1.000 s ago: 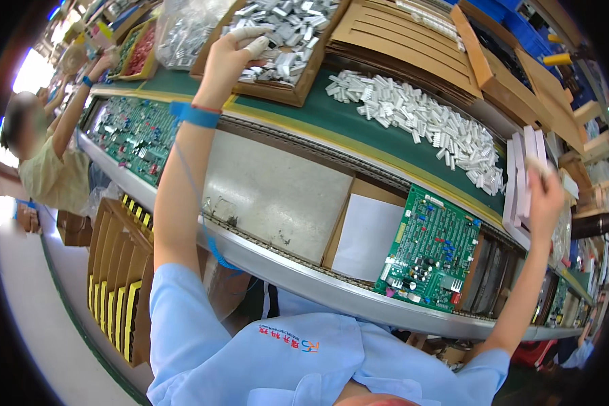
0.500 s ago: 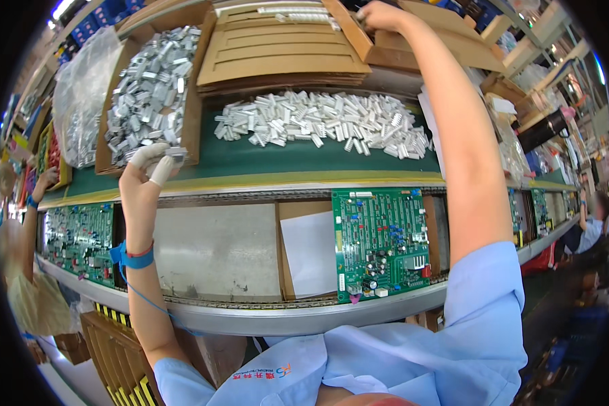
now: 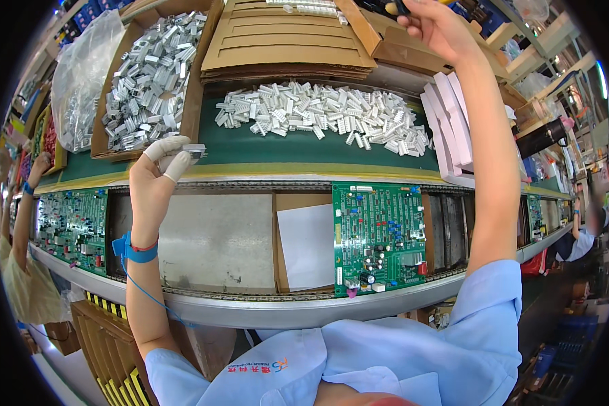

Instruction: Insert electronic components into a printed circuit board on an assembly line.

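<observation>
My left hand [image 3: 157, 177], with white finger cots and a blue wrist strap [image 3: 141, 252], is closed in a pinch on a small silver heat sink [image 3: 195, 150]. It is over the front edge of the green bench, just below a cardboard box of loose heat sinks [image 3: 157, 81]. Up at the far right my bare right hand [image 3: 434, 28] pinches a small black part [image 3: 400, 8], cut off by the top edge. Beneath it lies an open cardboard box [image 3: 413, 51]. A green circuit board [image 3: 380, 237] rests on the conveyor rails between my forearms.
White connector-like pieces [image 3: 325, 115] are heaped mid-bench. Behind them are stacked cardboard sheets [image 3: 284, 44]; white trays [image 3: 450, 125] stand at right. Another board [image 3: 71, 227] sits on the rails at left, near another person's arm [image 3: 26, 203]. A clear plastic bag [image 3: 84, 81] stands far left.
My right hand has come out of the far cardboard box, moving right with a black part in its fingers. My left hand has shifted slightly right, still pinching the heat sink.
</observation>
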`<state>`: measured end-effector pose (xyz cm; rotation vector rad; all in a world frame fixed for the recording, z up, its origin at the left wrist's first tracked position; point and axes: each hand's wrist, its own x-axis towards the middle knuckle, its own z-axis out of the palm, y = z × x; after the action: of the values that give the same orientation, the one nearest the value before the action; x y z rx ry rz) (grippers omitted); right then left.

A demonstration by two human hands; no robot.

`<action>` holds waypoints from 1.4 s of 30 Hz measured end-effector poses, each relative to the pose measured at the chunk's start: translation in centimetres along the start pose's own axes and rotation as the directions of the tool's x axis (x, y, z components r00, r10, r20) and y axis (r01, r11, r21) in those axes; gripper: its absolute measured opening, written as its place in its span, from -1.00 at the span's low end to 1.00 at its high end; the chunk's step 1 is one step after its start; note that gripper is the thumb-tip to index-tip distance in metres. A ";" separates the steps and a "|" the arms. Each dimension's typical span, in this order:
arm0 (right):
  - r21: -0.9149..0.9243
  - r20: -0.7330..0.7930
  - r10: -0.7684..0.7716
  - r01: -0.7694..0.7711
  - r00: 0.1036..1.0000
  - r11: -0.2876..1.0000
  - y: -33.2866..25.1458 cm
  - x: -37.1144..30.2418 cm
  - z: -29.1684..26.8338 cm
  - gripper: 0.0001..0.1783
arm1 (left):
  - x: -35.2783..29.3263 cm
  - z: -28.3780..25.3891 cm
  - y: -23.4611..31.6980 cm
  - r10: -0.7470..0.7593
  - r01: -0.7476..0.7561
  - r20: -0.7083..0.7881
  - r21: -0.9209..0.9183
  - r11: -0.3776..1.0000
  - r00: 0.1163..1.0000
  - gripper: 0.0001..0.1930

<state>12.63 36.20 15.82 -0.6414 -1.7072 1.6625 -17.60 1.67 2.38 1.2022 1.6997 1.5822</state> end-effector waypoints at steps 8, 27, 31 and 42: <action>0.116 0.313 0.049 -0.090 0.949 0.989 3.0 -14.5 1.9 -0.56 | -1.1 2.3 0.9 0.018 -0.022 0.099 0.047 0.999 0.995 -0.73; -0.393 0.048 0.206 -0.171 0.977 0.903 7.4 -27.3 6.5 -0.70 | -3.3 6.8 -0.3 0.032 -0.059 0.276 0.091 0.994 0.961 -0.71; -0.614 -0.097 -0.022 -0.043 0.995 0.788 6.3 -23.2 4.4 -0.69 | -3.5 6.9 0.7 0.013 -0.033 0.300 0.063 0.997 0.954 -0.71; -0.592 -0.345 -0.442 0.173 0.828 0.787 3.8 0.7 -8.6 -0.72 | -4.2 7.3 1.1 -0.121 0.098 0.229 0.108 0.989 0.966 -0.75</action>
<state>18.14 42.71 11.90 -0.8711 -1.7836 0.6878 -9.16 1.61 1.27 1.2648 1.6714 1.2512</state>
